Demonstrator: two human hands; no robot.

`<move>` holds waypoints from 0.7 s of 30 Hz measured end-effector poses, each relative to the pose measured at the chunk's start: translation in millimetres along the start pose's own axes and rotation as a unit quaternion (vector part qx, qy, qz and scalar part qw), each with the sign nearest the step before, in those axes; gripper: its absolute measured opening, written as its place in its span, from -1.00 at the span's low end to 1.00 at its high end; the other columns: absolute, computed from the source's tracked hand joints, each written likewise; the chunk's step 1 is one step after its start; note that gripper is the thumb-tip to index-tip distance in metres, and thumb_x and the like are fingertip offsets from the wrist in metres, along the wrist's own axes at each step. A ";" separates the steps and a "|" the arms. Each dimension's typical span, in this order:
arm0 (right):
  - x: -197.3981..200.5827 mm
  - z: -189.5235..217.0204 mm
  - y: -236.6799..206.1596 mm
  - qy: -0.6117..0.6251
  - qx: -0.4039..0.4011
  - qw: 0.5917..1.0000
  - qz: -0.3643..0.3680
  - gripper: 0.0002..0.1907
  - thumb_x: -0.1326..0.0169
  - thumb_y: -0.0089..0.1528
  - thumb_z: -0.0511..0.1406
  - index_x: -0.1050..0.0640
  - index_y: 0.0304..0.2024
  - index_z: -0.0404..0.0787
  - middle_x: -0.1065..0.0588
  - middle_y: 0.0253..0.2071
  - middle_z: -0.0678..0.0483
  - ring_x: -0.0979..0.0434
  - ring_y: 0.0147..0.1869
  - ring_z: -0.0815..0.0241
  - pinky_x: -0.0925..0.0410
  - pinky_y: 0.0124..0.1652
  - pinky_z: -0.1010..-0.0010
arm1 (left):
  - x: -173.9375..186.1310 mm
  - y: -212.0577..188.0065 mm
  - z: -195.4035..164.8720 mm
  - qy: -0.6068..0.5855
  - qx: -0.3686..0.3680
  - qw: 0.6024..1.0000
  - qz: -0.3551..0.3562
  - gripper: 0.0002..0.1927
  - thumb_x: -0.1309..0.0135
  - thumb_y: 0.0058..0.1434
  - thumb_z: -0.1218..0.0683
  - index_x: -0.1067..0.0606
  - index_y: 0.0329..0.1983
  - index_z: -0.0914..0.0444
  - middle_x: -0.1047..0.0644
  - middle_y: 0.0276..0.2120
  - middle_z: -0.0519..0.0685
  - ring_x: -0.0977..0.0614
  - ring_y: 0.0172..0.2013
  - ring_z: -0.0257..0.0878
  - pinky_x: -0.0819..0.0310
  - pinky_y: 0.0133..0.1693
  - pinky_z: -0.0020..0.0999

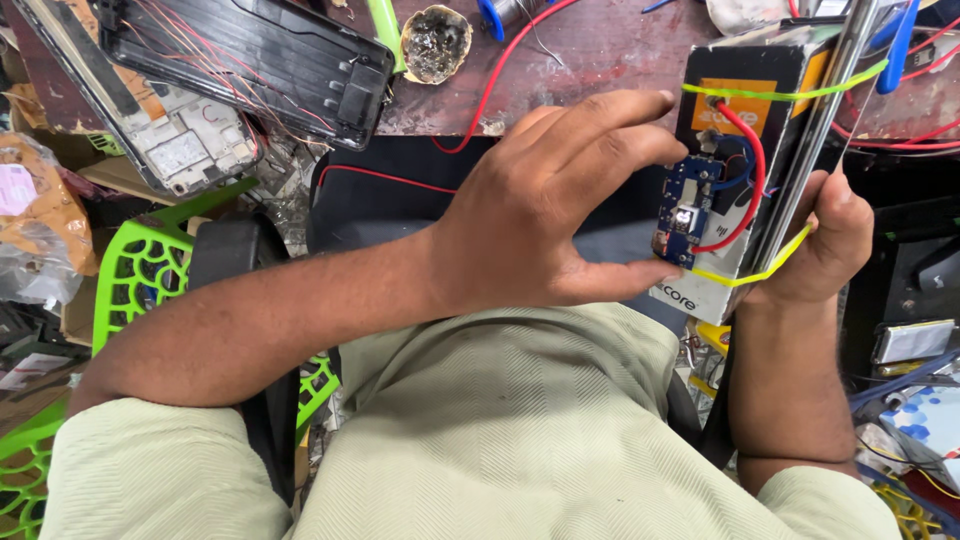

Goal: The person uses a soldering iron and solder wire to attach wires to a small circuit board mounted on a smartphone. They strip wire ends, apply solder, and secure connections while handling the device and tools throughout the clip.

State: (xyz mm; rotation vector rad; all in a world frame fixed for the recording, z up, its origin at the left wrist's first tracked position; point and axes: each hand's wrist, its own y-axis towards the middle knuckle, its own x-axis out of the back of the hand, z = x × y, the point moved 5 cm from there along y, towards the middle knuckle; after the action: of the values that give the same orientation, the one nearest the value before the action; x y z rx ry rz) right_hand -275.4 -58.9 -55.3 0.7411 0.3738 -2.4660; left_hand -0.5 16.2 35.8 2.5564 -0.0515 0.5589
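box (752, 95) at 3 o'clock, between both hands | left hand (560, 205) on its left, right hand (825, 240) on its right | board (688, 205) on box front | phone (250, 50) on table (600, 45) at 10 o'clock | chair (140, 275) at 8 o'clock

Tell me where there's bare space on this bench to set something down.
One bare patch: reddish-brown worn benchtop, between the curving red wire and the black box with a blue circuit board. Crowded elsewhere: black opened device casing upper left, tangled wires and small parts right.
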 end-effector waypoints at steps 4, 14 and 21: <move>-8.9 0.9 2.2 0.022 -0.006 1.000 0.000 -0.36 0.00 0.44 -0.07 -0.35 0.32 -0.48 -0.53 0.19 -0.24 -0.62 0.19 0.02 -0.49 0.21 0.25 | 0.8 0.2 0.5 0.008 -0.006 1.000 -0.003 -0.28 -0.46 0.14 -0.12 -0.37 0.21 0.25 -0.38 0.24 0.11 -0.51 0.22 0.02 -0.38 0.21 -0.09; 12.8 1.9 -4.3 -0.027 0.001 0.999 -0.028 -0.39 0.05 0.50 -0.01 -0.46 0.16 -0.51 -0.55 0.11 -0.26 -0.59 0.06 0.02 -0.46 0.12 0.23 | -1.2 3.6 -1.2 0.000 0.013 1.000 -0.012 -0.29 -0.46 0.14 -0.10 -0.38 0.22 0.24 -0.43 0.17 0.06 -0.55 0.18 -0.03 -0.38 0.15 -0.17; -9.4 8.4 2.7 -0.066 0.037 0.997 -0.030 -0.36 -0.01 0.42 -0.01 -0.31 0.34 -0.35 -0.49 0.19 -0.12 -0.57 0.17 0.10 -0.46 0.16 0.27 | -12.9 -0.4 16.4 -0.209 0.155 0.966 -0.003 -0.17 -0.42 0.15 -0.16 -0.35 0.33 0.32 -0.55 0.05 0.02 -0.68 -0.07 -0.28 -0.67 0.01 -0.37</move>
State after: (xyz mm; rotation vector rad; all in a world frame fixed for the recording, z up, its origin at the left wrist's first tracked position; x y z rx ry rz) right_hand -270.8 -60.5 -43.4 0.6003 0.2595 -2.5812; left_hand -6.0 7.5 17.6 2.9376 -0.1113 0.0122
